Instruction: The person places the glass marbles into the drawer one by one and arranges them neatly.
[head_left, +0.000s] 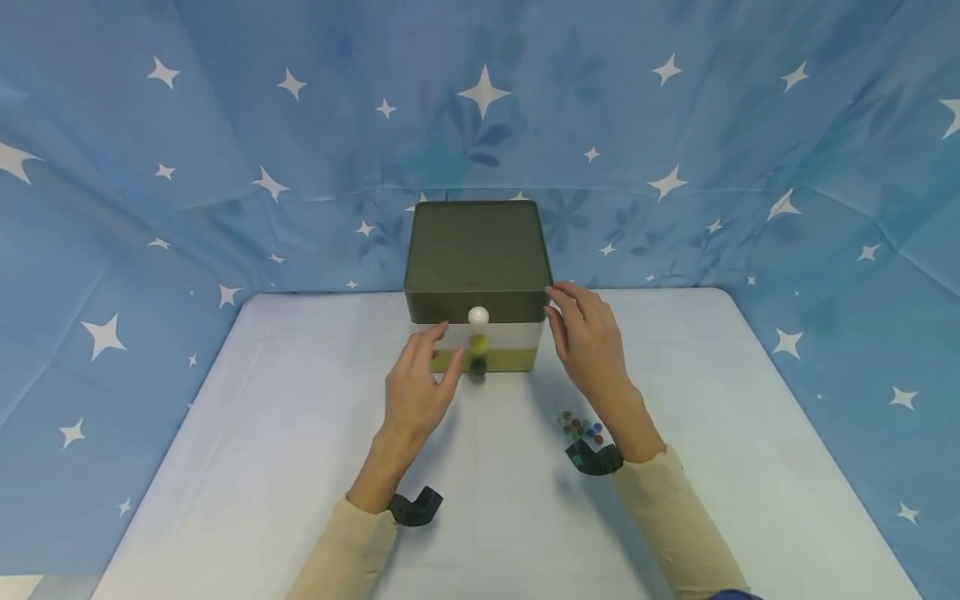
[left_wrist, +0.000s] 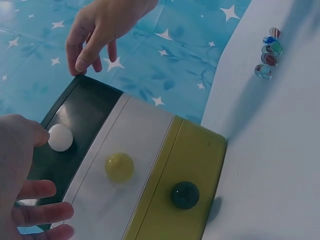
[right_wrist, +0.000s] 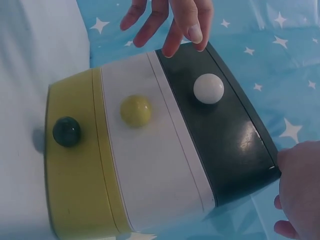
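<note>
A small three-drawer box stands at the back of the table. Its fronts are dark green on top, white in the middle and yellow-green below. They bear a white knob, a yellow knob and a dark green knob. All three drawers look closed. My right hand has its fingertips at the top drawer's right corner, seemingly touching it. In front of the box's left side, my left hand has thumb and fingers spread, holding nothing.
Several glass marbles lie in a cluster on the white table, near the right forearm. A blue star-patterned cloth hangs behind and along both sides. Dark wrist straps show below both hands.
</note>
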